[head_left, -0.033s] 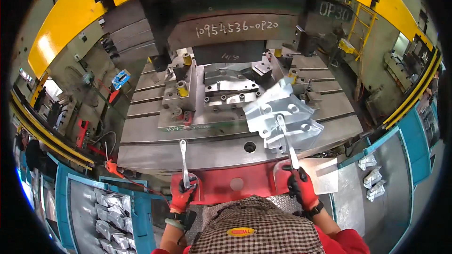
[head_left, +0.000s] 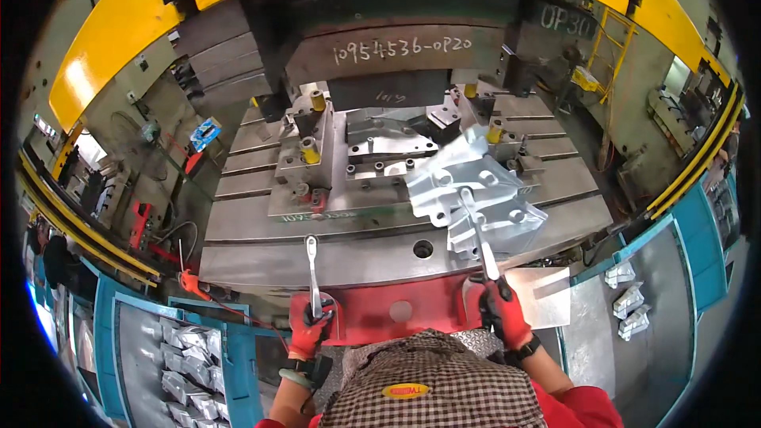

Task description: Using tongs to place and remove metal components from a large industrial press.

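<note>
Judging from the layout, the work looked to be midway. Many formed pieces (head_left: pixel 186 368) were already heaped in the blue-framed bin (head_left: pixel 242 384) at the lower left of the frame, and three similar pieces (head_left: pixel 629 301) lay on the grey surface (head_left: pixel 588 333) at the right. The metal part (head_left: pixel 476 178) right of centre belonged to neither group, so its handling seemed unfinished. Whether another part sat on the lower die (head_left: pixel 388 145) at the centre could not be told.

The metal part was over the front right of the press bed (head_left: pixel 246 261), its upper end near the die. It looked silvery and irregular, with bent flanges, angular edges, round raised spots and a few holes. It might have been one piece or two overlapping; the view did not settle which.

The right hand (head_left: pixel 504 313), in a red and black glove, was closed around the right-hand tool (head_left: pixel 480 238), whose head overlapped the part. The left hand (head_left: pixel 311 323), gloved alike, gripped the left-hand tool (head_left: pixel 312 265), which pointed up the frame, well apart from the part.
</note>
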Action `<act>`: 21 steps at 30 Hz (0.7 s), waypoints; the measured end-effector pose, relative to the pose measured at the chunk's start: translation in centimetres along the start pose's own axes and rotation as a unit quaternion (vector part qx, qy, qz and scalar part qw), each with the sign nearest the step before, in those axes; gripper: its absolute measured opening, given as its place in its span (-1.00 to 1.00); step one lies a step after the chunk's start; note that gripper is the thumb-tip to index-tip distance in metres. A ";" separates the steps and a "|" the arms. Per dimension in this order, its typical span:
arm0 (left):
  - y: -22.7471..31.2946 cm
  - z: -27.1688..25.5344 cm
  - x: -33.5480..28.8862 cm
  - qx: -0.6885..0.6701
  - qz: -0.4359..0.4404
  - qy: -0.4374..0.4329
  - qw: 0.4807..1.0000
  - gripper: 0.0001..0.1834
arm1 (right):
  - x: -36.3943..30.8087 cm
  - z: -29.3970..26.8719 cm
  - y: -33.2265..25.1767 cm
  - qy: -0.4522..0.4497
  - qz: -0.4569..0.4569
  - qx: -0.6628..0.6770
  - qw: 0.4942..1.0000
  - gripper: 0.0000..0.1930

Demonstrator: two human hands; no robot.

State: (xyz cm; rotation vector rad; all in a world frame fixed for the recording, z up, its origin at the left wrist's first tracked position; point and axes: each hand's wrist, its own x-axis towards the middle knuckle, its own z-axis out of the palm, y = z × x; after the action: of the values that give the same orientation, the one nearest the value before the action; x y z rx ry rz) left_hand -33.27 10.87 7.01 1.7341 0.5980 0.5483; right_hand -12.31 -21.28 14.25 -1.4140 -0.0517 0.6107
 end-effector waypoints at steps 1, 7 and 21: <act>-1.3 -0.4 -0.2 -0.006 0.024 0.014 1.000 -0.61 | 1.5 1.6 0.0 -0.022 -0.003 -0.007 1.000 -0.78; -1.9 -0.6 -0.3 -0.150 -0.118 -0.023 0.981 -0.63 | 13.1 9.4 3.8 -0.126 0.042 0.140 0.981 -0.77; -1.0 -1.4 0.0 -0.148 -0.106 -0.089 0.979 -0.55 | 25.3 8.7 6.0 -0.051 -0.093 -0.091 0.990 -0.70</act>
State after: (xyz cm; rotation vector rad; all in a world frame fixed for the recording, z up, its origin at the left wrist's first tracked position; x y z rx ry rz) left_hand -34.24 12.13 6.33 1.3995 0.5369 0.3100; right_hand 3.55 -2.42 2.18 -1.5323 -0.3243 0.5320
